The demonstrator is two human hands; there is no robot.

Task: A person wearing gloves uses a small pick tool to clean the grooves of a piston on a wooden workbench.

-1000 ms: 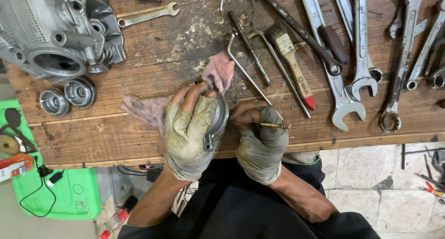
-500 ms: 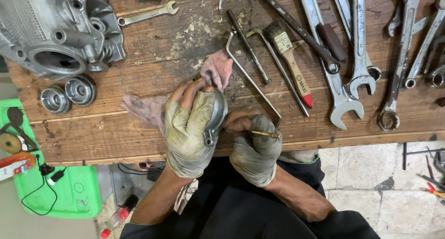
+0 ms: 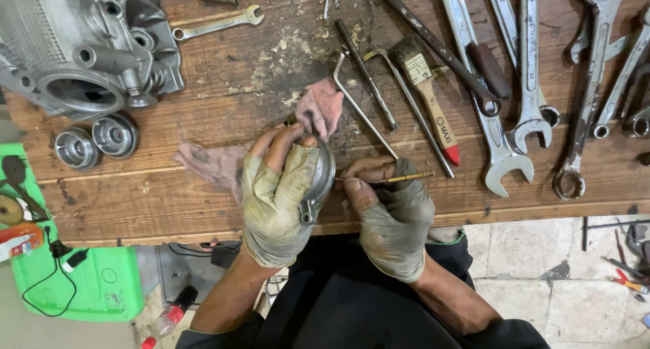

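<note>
My left hand (image 3: 281, 197), in a dirty fingerless glove, grips a round grey metal cover (image 3: 321, 176) held on edge over the workbench's front edge. My right hand (image 3: 393, 217), gloved the same way, pinches a thin brass-coloured rod (image 3: 399, 178) whose tip points into the cover's inner side. A pink rag (image 3: 319, 108) lies on the bench just behind my left fingers, and more of it spreads to the left under the hand.
On the wooden bench (image 3: 169, 200) sit a grey engine casing (image 3: 81, 51) at far left, two round metal caps (image 3: 98, 140), a small spanner (image 3: 217, 25), bent rods (image 3: 369, 85), a paintbrush (image 3: 430, 98) and several large spanners (image 3: 528, 85). A green box (image 3: 81, 281) stands on the floor lower left.
Both hands have stayed at the bench edge. The right hand and its brass rod shifted slightly toward the cover; the cover turned a little in the left hand.
</note>
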